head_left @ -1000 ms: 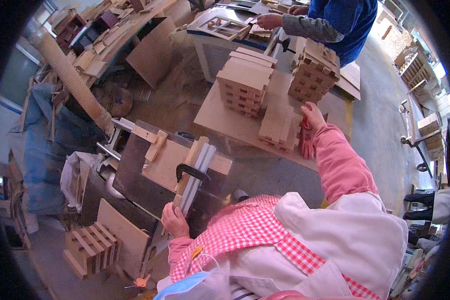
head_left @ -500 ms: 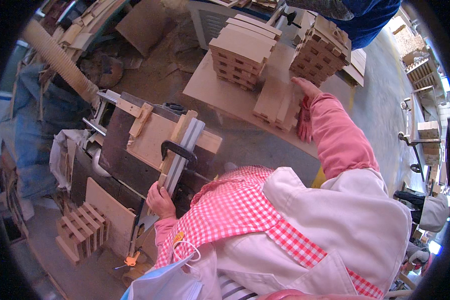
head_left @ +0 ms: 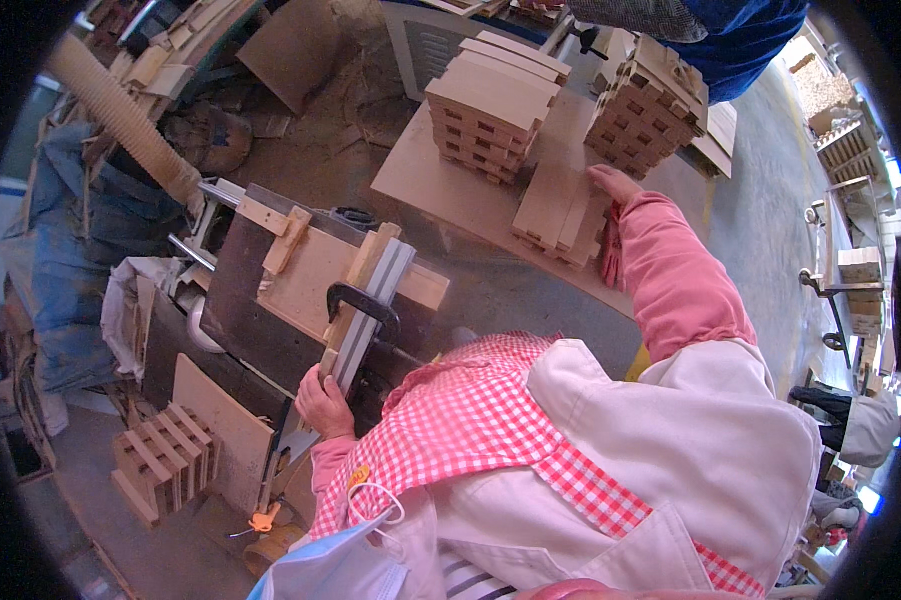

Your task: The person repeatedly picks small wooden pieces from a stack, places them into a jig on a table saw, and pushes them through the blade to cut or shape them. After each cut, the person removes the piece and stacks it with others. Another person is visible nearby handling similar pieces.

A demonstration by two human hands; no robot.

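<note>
My right hand (head_left: 616, 185) reaches out at the far right, fingers stretched over the end of a low stack of slotted wooden boards (head_left: 554, 212). Whether it grips a board is unclear. Just below it, a red crumpled cloth or glove (head_left: 613, 255) lies against the stack. My left hand (head_left: 325, 404) rests on the near end of the saw-like machine table, beside a wooden strip and metal rail fence (head_left: 373, 305). Its fingers look extended and carry nothing I can see. A black clamp (head_left: 363, 302) holds the fence down.
Two taller stacks of notched boards, left (head_left: 493, 108) and right (head_left: 647, 105), stand on a wooden panel (head_left: 411, 168). A person in blue (head_left: 741, 45) is beyond them. A slatted wooden piece (head_left: 167, 455) sits low left, near a leaning board (head_left: 221, 435). A ribbed hose (head_left: 121, 120) runs upper left.
The view has shifted slightly, so the stacks and machine sit a little further right. Both hands keep nearly the same places.
</note>
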